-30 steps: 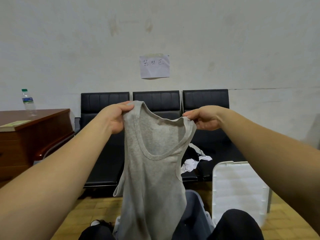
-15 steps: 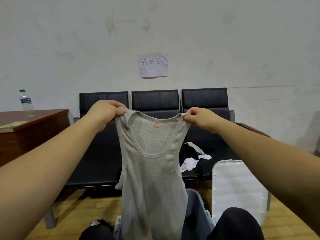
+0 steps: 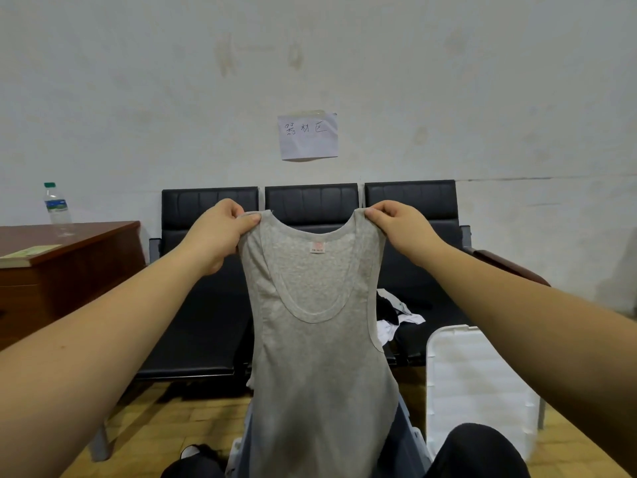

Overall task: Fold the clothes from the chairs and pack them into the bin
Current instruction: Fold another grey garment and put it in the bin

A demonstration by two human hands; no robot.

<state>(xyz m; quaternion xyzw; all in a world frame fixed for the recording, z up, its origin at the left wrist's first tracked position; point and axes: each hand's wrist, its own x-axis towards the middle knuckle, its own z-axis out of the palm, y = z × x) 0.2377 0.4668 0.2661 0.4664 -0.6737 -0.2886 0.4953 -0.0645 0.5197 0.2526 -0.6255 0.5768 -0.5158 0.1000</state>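
Grey tank top [image 3: 320, 339] held up at chest height, spread flat and facing the camera, pink neck label [image 3: 317, 247] visible inside the back of the collar. Left hand [image 3: 220, 232] pinches the left shoulder strap between thumb and curled fingers; right hand [image 3: 400, 229] pinches the other strap the same way. Hands well apart, with the neckline stretched between them. Garment hangs straight down, its lower part draped over the grey-blue bin [image 3: 406, 439] that sits low in the frame between the person's dark-trousered knees. White bin lid [image 3: 475, 384] stands tilted just right of the bin, on the wooden floor [image 3: 151, 419]. Behind the top, a row of three black chairs [image 3: 206, 305] against the wall; a small heap of black and white clothes [image 3: 396, 315] lies on the seat to the right, partly hidden by the top. Handwritten paper note [image 3: 307, 135] stuck on the wall above the middle chair. At left, a brown wooden tabletop [image 3: 86, 232] carries a clear water bottle [image 3: 57, 208] with a green cap and a thin greenish book [image 3: 29, 253] near its front edge.
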